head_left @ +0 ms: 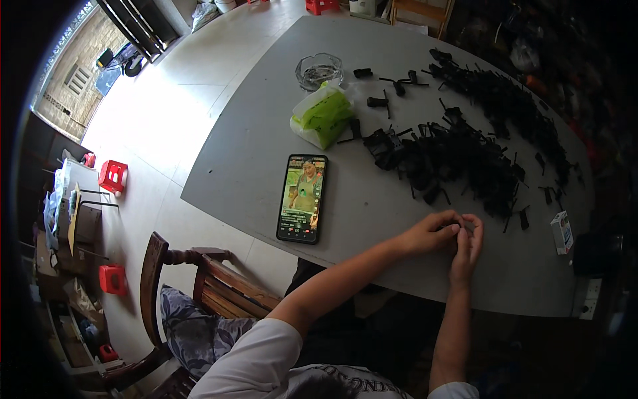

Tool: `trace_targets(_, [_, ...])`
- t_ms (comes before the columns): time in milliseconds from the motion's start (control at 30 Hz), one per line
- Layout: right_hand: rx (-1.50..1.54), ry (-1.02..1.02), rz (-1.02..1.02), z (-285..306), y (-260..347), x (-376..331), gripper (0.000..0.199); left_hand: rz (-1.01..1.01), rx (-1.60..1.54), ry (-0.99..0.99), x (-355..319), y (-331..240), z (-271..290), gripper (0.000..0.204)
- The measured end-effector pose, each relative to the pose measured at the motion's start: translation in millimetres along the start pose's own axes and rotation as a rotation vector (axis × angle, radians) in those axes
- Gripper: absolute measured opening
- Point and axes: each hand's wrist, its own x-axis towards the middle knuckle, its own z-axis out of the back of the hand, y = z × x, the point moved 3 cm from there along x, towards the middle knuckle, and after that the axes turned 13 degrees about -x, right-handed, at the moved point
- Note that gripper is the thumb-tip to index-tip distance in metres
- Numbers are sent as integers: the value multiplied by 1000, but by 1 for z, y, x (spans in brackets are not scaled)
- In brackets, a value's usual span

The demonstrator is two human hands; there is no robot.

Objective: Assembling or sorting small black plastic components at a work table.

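Observation:
Near the front edge of the grey table (232,166), my left hand (430,234) and my right hand (467,247) meet with fingertips pinched together. Whatever is between the fingers is hidden or too small to make out. Just beyond them lies a heap of small black parts (458,163) with thin rods sticking out. A second long row of similar black parts (512,106) curves along the far right side. Several loose black pieces (377,102) are scattered at the far middle. To the left of my hands, a phone (302,198) lies face up with its screen lit.
A green and white plastic packet (323,116) sits beside a glass ashtray (319,71). At the right stands a small white box (561,233), close to a power strip (586,299). A wooden chair (232,282) with a patterned cushion (193,329) and red stools (113,176) are on the left.

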Motion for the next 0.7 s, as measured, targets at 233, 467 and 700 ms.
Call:
trace_targets(233, [-228,-62,130,-5,8,-3,30,-170,104,-19,2,6,3,15])
trace_targets(467, [-407,-126,361,-9,18,-6,32,-198,96,-126,3,-3,12,14])
trace_targets(700, [259,-23,-40,18,-7,2,20,-289,317,-113,-4,-17,-3,18])
